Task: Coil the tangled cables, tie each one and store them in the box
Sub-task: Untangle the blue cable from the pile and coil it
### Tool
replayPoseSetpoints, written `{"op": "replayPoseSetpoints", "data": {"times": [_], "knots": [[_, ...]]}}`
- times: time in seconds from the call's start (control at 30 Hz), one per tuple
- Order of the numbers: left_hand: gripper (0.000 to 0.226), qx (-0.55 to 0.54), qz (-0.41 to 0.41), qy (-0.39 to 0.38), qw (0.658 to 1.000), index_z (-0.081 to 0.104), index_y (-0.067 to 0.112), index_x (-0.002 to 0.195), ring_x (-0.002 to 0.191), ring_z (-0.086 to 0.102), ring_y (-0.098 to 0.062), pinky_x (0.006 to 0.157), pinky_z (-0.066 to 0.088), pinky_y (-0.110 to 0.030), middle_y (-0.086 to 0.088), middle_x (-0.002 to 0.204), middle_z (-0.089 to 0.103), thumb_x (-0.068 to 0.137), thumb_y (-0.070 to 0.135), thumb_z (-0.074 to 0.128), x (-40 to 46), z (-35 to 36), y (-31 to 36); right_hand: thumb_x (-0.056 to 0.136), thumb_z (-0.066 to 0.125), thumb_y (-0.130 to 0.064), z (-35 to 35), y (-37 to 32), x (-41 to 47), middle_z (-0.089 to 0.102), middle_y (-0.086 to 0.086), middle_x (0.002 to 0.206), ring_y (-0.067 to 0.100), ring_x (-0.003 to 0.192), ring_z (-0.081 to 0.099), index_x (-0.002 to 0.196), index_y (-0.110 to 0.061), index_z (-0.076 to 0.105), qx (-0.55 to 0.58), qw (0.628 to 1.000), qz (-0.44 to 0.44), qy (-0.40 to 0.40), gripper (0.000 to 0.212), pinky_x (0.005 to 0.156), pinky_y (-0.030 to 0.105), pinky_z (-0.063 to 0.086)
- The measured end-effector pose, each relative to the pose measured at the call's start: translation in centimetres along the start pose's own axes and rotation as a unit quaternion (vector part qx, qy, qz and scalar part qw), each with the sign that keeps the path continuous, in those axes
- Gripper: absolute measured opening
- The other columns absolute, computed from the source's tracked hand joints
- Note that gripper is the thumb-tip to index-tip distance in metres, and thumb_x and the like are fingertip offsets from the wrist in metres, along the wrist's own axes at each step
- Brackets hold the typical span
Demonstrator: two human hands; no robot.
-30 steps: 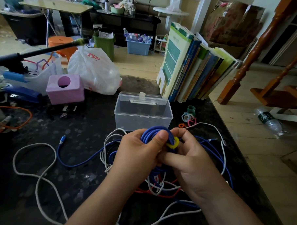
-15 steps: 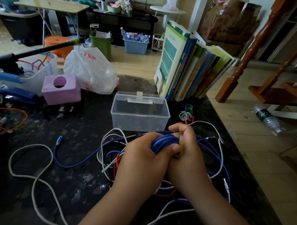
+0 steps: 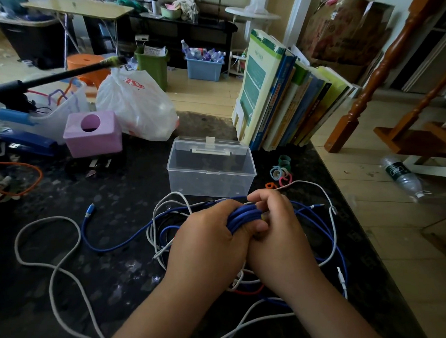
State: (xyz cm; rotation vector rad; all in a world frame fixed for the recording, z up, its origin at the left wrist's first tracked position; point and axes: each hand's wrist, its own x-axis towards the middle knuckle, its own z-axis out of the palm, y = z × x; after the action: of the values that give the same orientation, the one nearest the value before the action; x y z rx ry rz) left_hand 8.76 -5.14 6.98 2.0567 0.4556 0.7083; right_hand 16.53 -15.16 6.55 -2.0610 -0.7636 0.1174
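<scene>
Black table [image 3: 58, 276] lies bare left of the box [image 3: 211, 172], its edge close on the right. Loose cables [image 3: 106, 245] sprawl before the box. My left hand [image 3: 208, 245] and right hand [image 3: 277, 235] both clench the blue coil [image 3: 240, 214] there.

Red print on the white plastic bag [image 3: 135, 101] and the book [image 3: 255, 86] covers' print are unreadable.
</scene>
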Motion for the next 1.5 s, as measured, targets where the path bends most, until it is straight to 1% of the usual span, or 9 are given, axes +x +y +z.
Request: {"op": "replayPoseSetpoints", "data": {"times": [0.2, 0.37, 0.63, 0.9, 1.1, 1.2, 1.33, 1.43, 1.5], "knots": [[0.024, 0.003, -0.007, 0.003, 1.0, 0.065, 0.043, 0.092, 0.066, 0.063, -0.001, 0.055, 0.049, -0.025, 0.024, 0.078, 0.066, 0.075, 0.06, 0.061, 0.2, -0.3, -0.4, 0.076, 0.069, -0.024, 0.2, -0.1, -0.2, 0.051, -0.017, 0.095, -0.001, 0.082, 0.054, 0.101, -0.042, 0.047, -0.032, 0.999, 0.005, 0.015, 0.038, 0.061, 0.014, 0.044], [0.028, -0.009, -0.028, 0.006, 1.0, 0.066, 0.04, 0.087, 0.067, 0.062, 0.0, 0.057, 0.051, -0.029, 0.022, 0.076, 0.066, 0.072, 0.062, 0.056, 0.3, -0.1, -0.6, 0.077, 0.067, -0.033, -0.2, -0.7, -0.3, 0.053, -0.014, 0.082, 0.004, 0.067, 0.056, 0.095, -0.042, 0.038, -0.084, 0.996, -0.001, 0.02, 0.035, 0.054, 0.029, 0.049], [0.043, 0.037, -0.02, -0.008, 0.999, 0.07, 0.035, 0.094, 0.065, 0.062, -0.004, 0.061, 0.054, -0.04, 0.012, 0.071, 0.068, 0.071, 0.066, 0.051, 0.1, -0.2, -0.3, 0.081, 0.06, -0.033, -0.5, -0.9, -0.5, 0.058, -0.013, 0.065, 0.003, 0.058, 0.057, 0.097, -0.047, 0.032, -0.146, 0.988, -0.012, -0.041, 0.035, 0.044, 0.017, 0.033], [0.031, 0.041, -0.025, 0.0, 0.999, 0.07, 0.034, 0.09, 0.06, 0.06, -0.004, 0.057, 0.053, -0.039, 0.013, 0.066, 0.065, 0.075, 0.059, 0.058, 0.4, -0.9, -0.7, 0.092, 0.057, -0.03, -1.3, -1.0, -0.1, 0.066, -0.015, 0.077, 0.0, 0.069, 0.063, 0.117, -0.045, 0.043, -0.094, 0.989, -0.04, -0.104, 0.033, 0.055, 0.022, 0.049], [0.026, 0.012, -0.043, -0.003, 0.999, 0.066, 0.036, 0.081, 0.058, 0.06, -0.005, 0.053, 0.052, -0.038, 0.021, 0.073, 0.065, 0.074, 0.06, 0.057, 0.8, -1.0, -1.2, 0.092, 0.06, -0.033, -0.8, -1.1, -0.5, 0.061, -0.016, 0.07, 0.0, 0.07, 0.061, 0.127, -0.048, 0.036, -0.141, 0.985, -0.076, -0.061, 0.045, 0.053, 0.018, 0.045], [0.029, 0.013, -0.045, -0.002, 0.999, 0.066, 0.035, 0.082, 0.061, 0.06, -0.005, 0.053, 0.051, -0.035, 0.021, 0.075, 0.065, 0.075, 0.061, 0.055, 1.0, -1.0, -1.5, 0.091, 0.063, -0.029, -0.9, -1.1, -0.4, 0.064, -0.011, 0.071, 0.003, 0.066, 0.062, 0.129, -0.046, 0.034, -0.096, 0.993, -0.058, -0.044, 0.05, 0.058, 0.026, 0.05], [0.025, 0.008, -0.052, 0.003, 0.999, 0.062, 0.039, 0.077, 0.068, 0.061, 0.001, 0.051, 0.047, -0.02, 0.03, 0.084, 0.062, 0.075, 0.062, 0.055, 1.4, -1.2, -1.9, 0.091, 0.066, -0.03, -1.5, -1.3, 0.0, 0.069, -0.013, 0.079, 0.001, 0.068, 0.063, 0.121, -0.043, 0.037, -0.022, 0.998, -0.001, -0.053, 0.044, 0.069, 0.018, 0.049], [0.019, 0.004, -0.05, -0.002, 0.999, 0.06, 0.04, 0.074, 0.071, 0.06, 0.004, 0.054, 0.045, -0.012, 0.033, 0.083, 0.061, 0.076, 0.059, 0.057, 1.3, -1.1, -1.9, 0.092, 0.067, -0.027, -1.7, -1.3, 0.1, 0.069, -0.007, 0.078, 0.002, 0.06, 0.061, 0.104, -0.041, 0.041, -0.012, 0.996, 0.037, -0.082, 0.032, 0.056, 0.016, 0.048], [0.02, 0.01, -0.047, -0.002, 0.999, 0.06, 0.04, 0.075, 0.07, 0.06, 0.003, 0.052, 0.046, -0.015, 0.033, 0.083, 0.061, 0.075, 0.06, 0.056, 1.3, -1.2, -1.8, 0.092, 0.067, -0.023, -1.6, -1.4, 0.2, 0.068, -0.003, 0.073, 0.002, 0.053, 0.056, 0.101, -0.036, 0.043, 0.078, 0.988, 0.083, -0.106, 0.029, 0.05, 0.016, 0.045]]}}
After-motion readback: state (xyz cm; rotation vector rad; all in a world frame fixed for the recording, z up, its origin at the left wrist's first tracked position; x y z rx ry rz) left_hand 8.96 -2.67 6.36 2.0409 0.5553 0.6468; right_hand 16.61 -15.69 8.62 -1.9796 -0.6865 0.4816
